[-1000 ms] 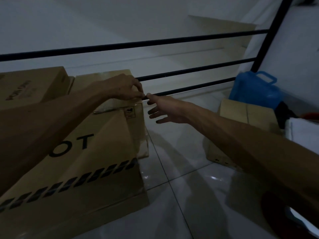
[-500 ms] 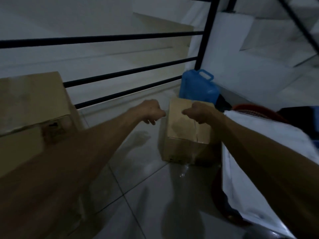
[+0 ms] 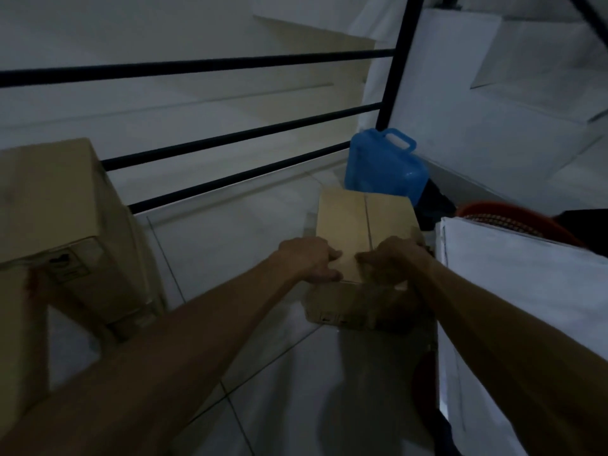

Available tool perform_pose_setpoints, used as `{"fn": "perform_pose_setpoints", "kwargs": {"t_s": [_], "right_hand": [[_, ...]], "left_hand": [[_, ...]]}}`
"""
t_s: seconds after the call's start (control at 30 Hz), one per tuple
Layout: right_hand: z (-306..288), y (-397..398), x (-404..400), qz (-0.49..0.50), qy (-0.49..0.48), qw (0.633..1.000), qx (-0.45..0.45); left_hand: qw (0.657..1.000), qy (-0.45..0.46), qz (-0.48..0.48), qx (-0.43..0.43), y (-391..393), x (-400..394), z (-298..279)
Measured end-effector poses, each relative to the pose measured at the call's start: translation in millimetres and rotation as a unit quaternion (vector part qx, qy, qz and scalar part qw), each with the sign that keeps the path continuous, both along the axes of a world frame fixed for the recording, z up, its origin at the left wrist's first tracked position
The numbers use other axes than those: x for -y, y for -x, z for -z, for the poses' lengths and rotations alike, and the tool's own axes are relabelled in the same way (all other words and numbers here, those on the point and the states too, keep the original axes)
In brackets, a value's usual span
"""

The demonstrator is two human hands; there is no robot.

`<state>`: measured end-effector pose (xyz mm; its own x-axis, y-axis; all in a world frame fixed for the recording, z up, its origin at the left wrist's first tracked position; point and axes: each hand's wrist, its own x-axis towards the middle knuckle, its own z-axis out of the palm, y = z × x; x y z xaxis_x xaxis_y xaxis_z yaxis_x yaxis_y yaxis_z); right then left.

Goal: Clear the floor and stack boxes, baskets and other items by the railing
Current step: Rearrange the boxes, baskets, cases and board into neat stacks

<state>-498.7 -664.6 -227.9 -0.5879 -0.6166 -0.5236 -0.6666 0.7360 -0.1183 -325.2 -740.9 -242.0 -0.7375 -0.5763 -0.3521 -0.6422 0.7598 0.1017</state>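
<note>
Cardboard: a small box (image 3: 362, 232) sits on the tiled floor (image 3: 263, 373), near the railing (image 3: 230, 139) but not up against it
Left hand (image 3: 309, 260): on the near left part of the box top, fingers bent over the front edge; it looks like a grip, though the dim light hides the fingertips
Right hand (image 3: 391, 261): on the near right part of the same top, fingers bent down at the edge in the same way, apparently gripping
Lift: I cannot tell whether the box has left the floor; its underside is in shadow
Stack: large boxes (image 3: 56, 218) stand piled at the left, right by the railing
Behind: a blue jug (image 3: 385, 166) stands just past the small box, by the railing post
Right side: a white slab (image 3: 526, 324) stands upright, touching or just beside the box, with a red basket (image 3: 519, 218) behind it
Done: judging by the pile, the large boxes are already placed
Left: the small box, the jug, the basket and the slab all seem yet to be stacked
Step in hand: taking up the small box, probably to carry it to the pile
</note>
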Motion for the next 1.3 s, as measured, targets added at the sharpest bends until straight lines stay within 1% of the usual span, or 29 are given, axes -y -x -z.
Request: {"fn": "perform_pose_setpoints", "kwargs": {"t_s": [0.07, 0.13, 0.3, 0.43, 0.47, 0.53, 0.57, 0.6, 0.67, 0.73, 0.8, 0.9, 1.0, 1.1, 1.17, 1.23, 1.3], "right_hand": [[13, 10, 11, -0.021, -0.001, 1.000, -0.023], [28, 18, 24, -0.028, 0.001, 0.999, -0.019], [-2, -17, 25, -0.064, 0.033, 0.996, -0.044], [-17, -21, 20, -0.002, 0.077, 0.994, -0.076], [-15, -17, 20, 0.007, 0.080, 0.994, -0.071], [-11, -12, 20, 0.024, 0.075, 0.997, -0.013], [-7, -15, 20, 0.036, 0.080, 0.996, 0.027], [-4, -21, 20, 0.038, 0.080, 0.995, 0.048], [6, -34, 25, 0.018, 0.097, 0.994, 0.042], [10, -53, 33, -0.038, 0.104, 0.993, 0.039], [7, -76, 41, -0.080, 0.110, 0.989, 0.058], [4, -99, 55, -0.099, 0.138, 0.980, 0.106], [11, -113, 61, -0.110, 0.184, 0.963, 0.161], [16, -122, 69, -0.128, 0.235, 0.947, 0.177], [20, -123, 76, -0.123, 0.232, 0.942, 0.210], [24, -117, 78, -0.104, 0.220, 0.932, 0.269], [29, -109, 78, -0.092, 0.218, 0.922, 0.307]], "left_hand": [[1.000, 0.003, 0.000, 0.022, -8, -4, -3], [0.999, 0.010, -0.002, 0.044, -18, -7, -6], [0.993, 0.043, -0.011, 0.106, -44, -9, -19], [0.992, 0.028, -0.013, 0.119, -72, -12, -26], [0.991, 0.027, -0.018, 0.126, -78, -10, -25], [0.990, 0.030, -0.035, 0.133, -87, -5, -21], [0.991, 0.020, -0.052, 0.124, -91, -3, -19], [0.992, 0.002, -0.075, 0.104, -95, -2, -18], [0.992, -0.008, -0.111, 0.055, -103, 0, -19], [0.990, 0.021, -0.136, 0.023, -110, 4, -24], [0.987, 0.046, -0.153, 0.006, -115, 11, -28], [0.986, 0.031, -0.165, -0.010, -116, 20, -25], [0.985, 0.002, -0.173, 0.021, -125, 27, -18], [0.980, -0.009, -0.189, 0.065, -138, 30, -12], [0.978, -0.002, -0.182, 0.102, -140, 31, -15], [0.975, -0.011, -0.172, 0.141, -133, 32, -23], [0.970, -0.026, -0.165, 0.179, -125, 34, -34]]}}
